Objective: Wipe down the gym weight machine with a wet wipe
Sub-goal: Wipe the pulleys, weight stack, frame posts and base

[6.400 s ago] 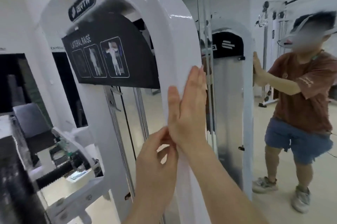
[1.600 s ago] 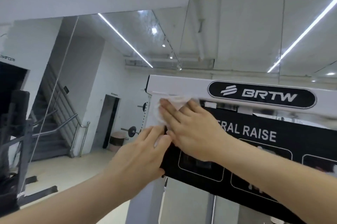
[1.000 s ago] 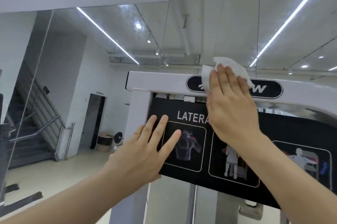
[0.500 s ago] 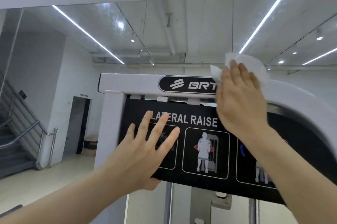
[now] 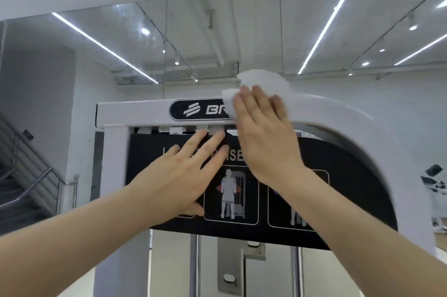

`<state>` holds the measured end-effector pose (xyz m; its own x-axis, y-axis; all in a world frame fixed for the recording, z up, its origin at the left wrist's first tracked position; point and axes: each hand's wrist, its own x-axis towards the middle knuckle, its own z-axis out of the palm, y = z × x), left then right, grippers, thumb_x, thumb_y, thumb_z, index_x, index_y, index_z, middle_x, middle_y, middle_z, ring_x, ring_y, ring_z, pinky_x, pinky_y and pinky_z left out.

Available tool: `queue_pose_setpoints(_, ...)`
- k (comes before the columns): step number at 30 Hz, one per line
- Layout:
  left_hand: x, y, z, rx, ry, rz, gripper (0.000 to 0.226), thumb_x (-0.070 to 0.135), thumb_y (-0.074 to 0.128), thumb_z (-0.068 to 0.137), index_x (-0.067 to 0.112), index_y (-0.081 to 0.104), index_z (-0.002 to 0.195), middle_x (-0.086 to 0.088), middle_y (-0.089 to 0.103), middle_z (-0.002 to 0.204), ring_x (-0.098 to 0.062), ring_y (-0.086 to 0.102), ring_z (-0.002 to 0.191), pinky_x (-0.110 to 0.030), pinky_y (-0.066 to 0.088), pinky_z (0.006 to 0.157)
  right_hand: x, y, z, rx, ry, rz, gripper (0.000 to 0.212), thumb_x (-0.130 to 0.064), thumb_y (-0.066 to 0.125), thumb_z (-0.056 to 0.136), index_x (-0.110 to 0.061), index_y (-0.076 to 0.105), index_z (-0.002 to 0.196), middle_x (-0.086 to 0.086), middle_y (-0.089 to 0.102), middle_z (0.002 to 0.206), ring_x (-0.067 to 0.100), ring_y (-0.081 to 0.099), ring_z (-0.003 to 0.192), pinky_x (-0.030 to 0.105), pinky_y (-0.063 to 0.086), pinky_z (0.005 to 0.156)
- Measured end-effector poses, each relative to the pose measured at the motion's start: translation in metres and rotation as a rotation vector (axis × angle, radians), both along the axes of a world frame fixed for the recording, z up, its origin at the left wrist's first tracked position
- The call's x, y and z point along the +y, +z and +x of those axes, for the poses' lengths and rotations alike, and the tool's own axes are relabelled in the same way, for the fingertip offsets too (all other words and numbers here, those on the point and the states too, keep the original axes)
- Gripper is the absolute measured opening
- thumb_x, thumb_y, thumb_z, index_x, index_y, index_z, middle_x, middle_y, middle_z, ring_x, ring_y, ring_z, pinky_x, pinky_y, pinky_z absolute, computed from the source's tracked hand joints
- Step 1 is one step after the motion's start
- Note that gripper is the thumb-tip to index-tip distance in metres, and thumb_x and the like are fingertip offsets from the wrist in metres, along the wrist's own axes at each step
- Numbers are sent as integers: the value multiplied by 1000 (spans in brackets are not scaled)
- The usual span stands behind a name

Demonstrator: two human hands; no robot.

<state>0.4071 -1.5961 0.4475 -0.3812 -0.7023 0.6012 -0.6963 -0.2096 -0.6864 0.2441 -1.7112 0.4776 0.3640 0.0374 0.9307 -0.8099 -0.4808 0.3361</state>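
Observation:
The white weight machine frame fills the middle of the head view, with a black logo plate on its top bar and a black instruction panel beneath. My right hand lies flat with straight fingers, pressing a white wet wipe against the top bar, over the right part of the logo. My left hand rests flat on the instruction panel with fingers spread, holding nothing.
A mirror wall stands behind the machine and reflects the ceiling lights. A staircase with a metal handrail is at the left. Steel guide rods run down below the panel.
My right hand with the wipe stays on the top bar near the logo's right end. My left hand has slid up and right on the panel. The camera view shifted.

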Motion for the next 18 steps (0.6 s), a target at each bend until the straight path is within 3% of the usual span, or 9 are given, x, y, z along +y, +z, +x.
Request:
queue_pose_setpoints(3,-6,7,-33,-62,-88,1,112,56,86,55,-3,44,140,-27,40,147,-41,42,135,-52,55,92,-5,-1,-31,198,-2,-84,57,-21,35,96,-8,31,151,11,30,157,26,32,144,46,40,106)
queue_pose_setpoints(6,-4,12,-39,-93,-109,2,105,48,85,63,2,35,143,-22,31,152,-39,37,137,-53,52,95,-13,-10,-83,30,-18,-5,58,-23,39,97,-9,29,152,11,29,158,23,28,144,51,47,96)
queue_pose_setpoints(8,-1,17,-47,-81,-79,-23,109,49,87,59,5,35,145,-20,28,155,-38,34,140,-53,48,100,-16,-19,-110,-98,-4,38,55,-23,35,99,-5,31,151,14,30,156,27,26,144,57,44,98)
queue_pose_setpoints(10,-4,21,-65,-85,-35,-11,118,55,81,66,9,15,152,-17,4,161,-35,12,148,-55,34,112,-19,-20,-127,-193,12,73,52,-24,32,102,-1,35,147,20,38,151,36,37,140,55,39,105)
queue_pose_setpoints(13,-21,32,-95,-70,-21,36,131,68,70,69,18,-20,151,-10,-32,156,-31,-21,147,-54,9,121,-23,1,-138,-296,174,128,42,-26,41,102,-1,54,132,19,63,126,38,61,110,44,49,90)
queue_pose_setpoints(15,-30,41,-113,-93,31,55,140,70,71,66,20,-33,146,-9,-42,151,-31,-32,143,-55,0,121,-25,4,-143,-271,263,31,40,-26,44,97,-1,65,120,16,69,113,35,63,101,36,49,85)
queue_pose_setpoints(18,-38,47,-123,-62,94,62,145,72,70,64,25,-45,138,-9,-52,143,-33,-42,137,-55,-9,119,-31,-20,-164,-231,306,-116,35,-14,46,92,0,71,111,13,69,114,30,62,102,35,51,87)
